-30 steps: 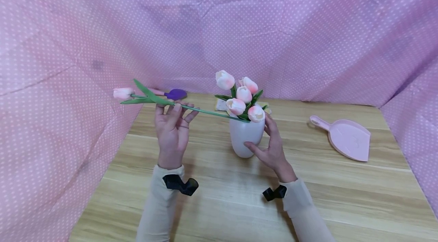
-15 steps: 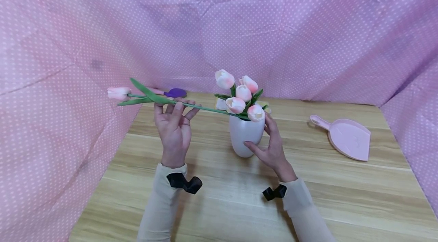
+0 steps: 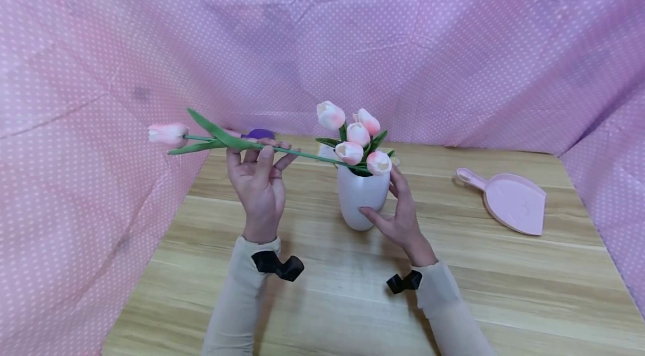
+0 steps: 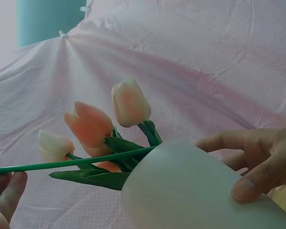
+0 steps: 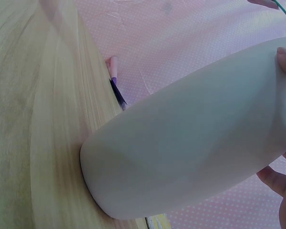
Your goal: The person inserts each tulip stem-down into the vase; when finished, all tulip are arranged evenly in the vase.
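Note:
In the head view my left hand (image 3: 262,196) pinches the green stem of a pink-and-white tulip (image 3: 168,135) between thumb and fingers. That tulip lies nearly level, its bloom out to the left and its stem end at the vase mouth. The white vase (image 3: 361,199) stands upright on the table with several tulips (image 3: 358,135) and green leaves in it. My right hand (image 3: 401,221) grips the vase from its right side, thumb in front. In the left wrist view the held stem (image 4: 62,164) crosses before the other blooms and reaches the vase rim (image 4: 181,157).
A pink dustpan (image 3: 514,203) lies on the wooden table (image 3: 322,294) at the right. At the back left, partly behind my left hand, is a purple toy shovel (image 3: 261,134) with a pink handle. A pale card (image 3: 326,153) shows behind the vase. Pink dotted cloth (image 3: 322,37) encloses the table.
My left hand has shifted slightly right and up. The held tulip's bloom has moved left and a little up, its stem more level. The right hand and vase stay put.

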The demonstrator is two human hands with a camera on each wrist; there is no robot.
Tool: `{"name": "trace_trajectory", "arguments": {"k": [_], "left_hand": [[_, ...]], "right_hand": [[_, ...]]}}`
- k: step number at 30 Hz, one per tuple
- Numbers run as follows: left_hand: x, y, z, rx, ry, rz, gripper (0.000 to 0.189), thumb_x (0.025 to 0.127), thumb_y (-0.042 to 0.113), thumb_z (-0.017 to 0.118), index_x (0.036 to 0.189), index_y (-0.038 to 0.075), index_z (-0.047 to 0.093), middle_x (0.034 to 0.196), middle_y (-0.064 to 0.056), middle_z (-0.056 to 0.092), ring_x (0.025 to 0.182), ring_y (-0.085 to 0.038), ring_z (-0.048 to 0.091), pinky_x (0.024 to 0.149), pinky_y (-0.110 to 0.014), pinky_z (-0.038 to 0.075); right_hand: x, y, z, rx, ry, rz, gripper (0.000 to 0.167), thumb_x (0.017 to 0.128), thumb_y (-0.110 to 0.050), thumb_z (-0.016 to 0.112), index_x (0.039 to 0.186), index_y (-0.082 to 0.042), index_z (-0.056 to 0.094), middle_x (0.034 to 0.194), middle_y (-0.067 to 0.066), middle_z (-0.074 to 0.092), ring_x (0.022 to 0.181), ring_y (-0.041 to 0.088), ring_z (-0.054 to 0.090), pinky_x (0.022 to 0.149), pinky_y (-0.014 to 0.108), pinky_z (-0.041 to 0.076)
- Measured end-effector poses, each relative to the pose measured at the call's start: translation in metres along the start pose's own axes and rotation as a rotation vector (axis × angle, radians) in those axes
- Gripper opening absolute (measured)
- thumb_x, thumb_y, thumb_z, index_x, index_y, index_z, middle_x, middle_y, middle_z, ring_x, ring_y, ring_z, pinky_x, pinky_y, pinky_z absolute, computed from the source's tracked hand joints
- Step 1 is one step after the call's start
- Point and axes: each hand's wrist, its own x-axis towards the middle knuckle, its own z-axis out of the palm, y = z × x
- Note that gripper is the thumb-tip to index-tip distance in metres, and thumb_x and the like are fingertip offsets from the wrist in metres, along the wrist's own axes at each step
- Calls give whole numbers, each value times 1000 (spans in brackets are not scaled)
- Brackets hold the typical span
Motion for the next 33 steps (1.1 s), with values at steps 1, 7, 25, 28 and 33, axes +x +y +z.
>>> {"name": "trace_trajectory", "arguments": {"k": [1, 7, 25, 28, 33], "left_hand": [[0, 0, 1, 2, -2, 2, 31, 96, -15, 48, 117, 8, 50, 94, -11, 69, 82, -26, 72, 75, -43, 66], [-1, 2, 0, -7, -20, -10, 28, 96, -14, 50, 115, 7, 51, 93, -12, 70, 82, -27, 73, 73, -41, 66], [13, 10, -2, 46, -93, -22, 26, 93, -18, 51, 110, 2, 55, 93, -11, 70, 81, -26, 73, 71, -38, 66], [10, 5, 1, 78, -119, -38, 25, 93, -17, 52, 109, 3, 54, 93, -9, 71, 80, -25, 74, 71, -39, 66], [4, -3, 4, 153, -169, -48, 28, 93, -17, 52, 108, 6, 56, 93, -7, 72, 82, -21, 74, 72, -38, 66]], "right_hand": [[0, 0, 0, 0, 0, -3, 94, 87, -58, 68, 150, 0, 30, 152, 26, 40, 144, 2, 36, 101, 68, 49], [0, 1, 0, 6, -3, -11, 92, 88, -57, 68, 150, 0, 31, 151, 25, 41, 144, 6, 38, 100, 69, 48], [-1, 0, -2, 30, -16, 17, 90, 88, -53, 70, 152, -3, 30, 153, 23, 41, 145, 3, 36, 103, 71, 46], [-1, 0, -1, 31, -19, 20, 90, 88, -52, 70, 153, -4, 29, 153, 23, 40, 145, 3, 36, 103, 71, 45], [-1, -1, -1, 37, -20, 16, 89, 88, -49, 72, 152, -3, 30, 153, 22, 41, 144, 4, 37, 103, 71, 45]]}}
